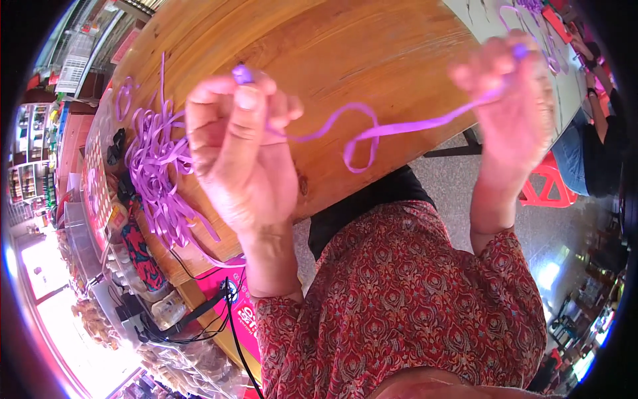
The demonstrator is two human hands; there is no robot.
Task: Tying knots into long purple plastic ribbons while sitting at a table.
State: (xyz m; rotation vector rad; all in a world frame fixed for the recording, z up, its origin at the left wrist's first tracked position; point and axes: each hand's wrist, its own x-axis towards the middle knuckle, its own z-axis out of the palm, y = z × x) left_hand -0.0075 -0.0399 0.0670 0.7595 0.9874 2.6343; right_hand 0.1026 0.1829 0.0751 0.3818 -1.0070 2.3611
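A thin purple ribbon (412, 126) stretches in the air between my two hands above the wooden table, with a loose loop at its middle. My left hand (242, 146) is raised with its fingers closed on one part of the ribbon; a small purple bit shows at the thumb tip. At the upper right, my right hand (512, 106) is slightly blurred and pinches the other part, with another purple bit at its fingertips. A tangled heap of purple ribbons (159, 173) lies on the table just left of my left hand.
The wooden table (319, 46) spreads beneath my hands. Along its left edge are black cables (193, 326), a pink bag (242, 312) and plastic packages (186, 366). A red stool (548, 183) stands at right, near another person (591, 153) at a pale table (565, 86).
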